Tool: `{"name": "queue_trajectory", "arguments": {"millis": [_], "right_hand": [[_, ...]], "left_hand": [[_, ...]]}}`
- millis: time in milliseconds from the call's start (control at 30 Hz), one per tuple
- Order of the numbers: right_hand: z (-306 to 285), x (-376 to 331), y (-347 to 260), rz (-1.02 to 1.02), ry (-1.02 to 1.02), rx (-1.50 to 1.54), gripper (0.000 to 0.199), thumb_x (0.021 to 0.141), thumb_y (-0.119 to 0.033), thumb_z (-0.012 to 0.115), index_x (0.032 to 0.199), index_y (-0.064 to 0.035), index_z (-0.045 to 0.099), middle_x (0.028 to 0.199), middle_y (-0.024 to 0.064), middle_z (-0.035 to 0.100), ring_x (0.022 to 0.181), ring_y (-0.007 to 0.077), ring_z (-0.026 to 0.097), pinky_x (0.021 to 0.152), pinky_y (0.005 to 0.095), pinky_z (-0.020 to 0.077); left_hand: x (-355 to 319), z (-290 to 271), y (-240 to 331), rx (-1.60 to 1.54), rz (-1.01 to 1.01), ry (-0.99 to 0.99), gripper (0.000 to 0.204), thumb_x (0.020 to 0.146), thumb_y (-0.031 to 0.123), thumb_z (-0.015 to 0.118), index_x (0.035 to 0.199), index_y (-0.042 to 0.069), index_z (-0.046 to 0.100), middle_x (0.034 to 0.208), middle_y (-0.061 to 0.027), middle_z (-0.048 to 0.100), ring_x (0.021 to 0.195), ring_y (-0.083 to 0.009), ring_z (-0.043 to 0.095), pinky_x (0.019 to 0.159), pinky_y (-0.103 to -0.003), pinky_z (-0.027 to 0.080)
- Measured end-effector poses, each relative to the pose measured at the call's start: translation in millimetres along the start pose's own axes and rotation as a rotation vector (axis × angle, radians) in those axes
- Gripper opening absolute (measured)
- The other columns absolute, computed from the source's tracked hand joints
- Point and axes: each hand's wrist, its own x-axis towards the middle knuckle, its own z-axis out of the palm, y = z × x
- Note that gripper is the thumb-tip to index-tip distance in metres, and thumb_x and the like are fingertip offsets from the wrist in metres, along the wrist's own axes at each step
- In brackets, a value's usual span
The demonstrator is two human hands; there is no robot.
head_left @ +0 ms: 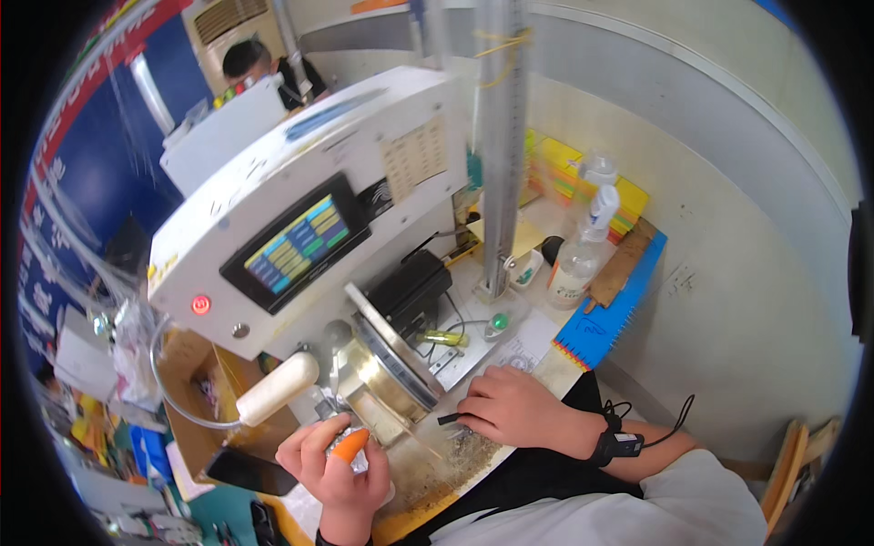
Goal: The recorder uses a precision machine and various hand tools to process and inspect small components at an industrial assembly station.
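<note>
My left hand (335, 469) is closed at the front of the machine, an orange finger cot (350, 445) on one finger. Its fingers curl around a small silvery thing (360, 461), mostly hidden, whose kind I cannot tell. Between thumb and fingers, my right hand (517, 409) pinches a short black stick-like piece (449, 419). That hand hovers over the front of the bench, right of a brass-coloured drum (387, 378) with a metal disc on it. A black band with a small device (621, 445) circles my right wrist.
A white machine housing (209, 237) with a lit touchscreen (305, 246) rises ahead. A white cylindrical handle (278, 389) juts out near my left hand. Right of a metal post (499, 155) stand a spray bottle (574, 264) and a blue board (614, 309). Another person (250, 62) sits behind.
</note>
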Motion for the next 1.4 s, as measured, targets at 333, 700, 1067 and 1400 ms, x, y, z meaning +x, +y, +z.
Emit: {"name": "queue_trajectory", "arguments": {"millis": [333, 700, 1067, 1400], "right_hand": [[-41.2, 51.1, -8.6, 0.224, 0.248, 0.601, 0.018, 0.1, -0.02, 0.073, 0.115, -0.0106, 0.076, 0.089, 0.0072, 0.07, 0.071, 0.0194, 0.067, 0.062, 0.0347, 0.0501], [-29.4, 122.6, 16.4, 0.227, -0.264, 0.726, 0.02, 0.092, -0.019, 0.076, 0.102, -0.0018, 0.079, 0.077, 0.0066, 0.071, 0.068, 0.0146, 0.062, 0.066, 0.0338, 0.0499], [-109.0, 99.4, 5.8, 0.313, 0.517, 0.698, 0.016, 0.101, -0.023, 0.077, 0.103, -0.0073, 0.077, 0.065, -0.0075, 0.053, 0.061, 0.0022, 0.044, 0.055, 0.0258, 0.0364], [-263.3, 222.6, -5.2, -0.007, 1.174, 0.549, 0.02, 0.102, -0.021, 0.073, 0.101, -0.0007, 0.073, 0.071, -0.0072, 0.054, 0.065, 0.0028, 0.045, 0.059, 0.0251, 0.0389]], "left_hand": [[53.4, 2.4, 15.6, 0.177, -0.113, -0.172, 0.017, 0.076, 0.012, 0.08, 0.09, 0.007, 0.072, 0.132, -0.0119, 0.067, 0.122, -0.0373, 0.055, 0.106, -0.051, 0.037], [59.3, 14.5, 22.9, 0.269, 0.017, -0.096, 0.019, 0.088, 0.023, 0.076, 0.1, 0.008, 0.072, 0.112, -0.0147, 0.07, 0.101, -0.0344, 0.063, 0.091, -0.047, 0.046], [34.5, -9.3, 23.4, 0.083, 0.067, 0.024, 0.011, 0.087, 0.015, 0.08, 0.098, 0.016, 0.077, 0.117, -0.0122, 0.073, 0.099, -0.0314, 0.067, 0.088, -0.049, 0.045], [-38.5, 14.2, 58.0, -0.434, 0.256, -0.237, 0.023, 0.08, 0.011, 0.081, 0.1, 0.014, 0.072, 0.106, -0.0034, 0.073, 0.095, -0.0282, 0.066, 0.084, -0.042, 0.05]]}}
